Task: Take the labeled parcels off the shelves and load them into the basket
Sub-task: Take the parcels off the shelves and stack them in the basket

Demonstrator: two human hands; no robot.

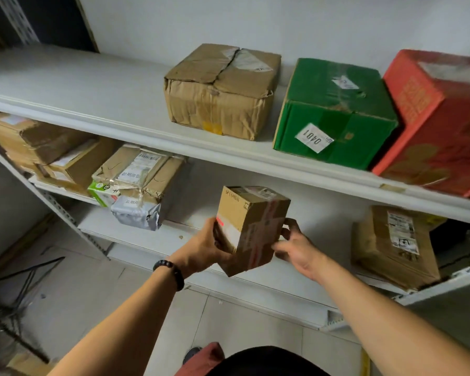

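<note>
Here, parcel between left hand, right hand

Matt brown cardboard parcel with glossy tape; smooth white-painted metal shelves; creased cardboard box

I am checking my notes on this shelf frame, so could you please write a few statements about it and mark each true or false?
1. The left hand and right hand both hold the small box. True.
2. The label on the green box reads 0401. True.
3. The green box sits on the lower shelf. False: it is on the top shelf, beside the red box.
4. The bracelet is on the right wrist. False: it is on the left wrist.
</note>
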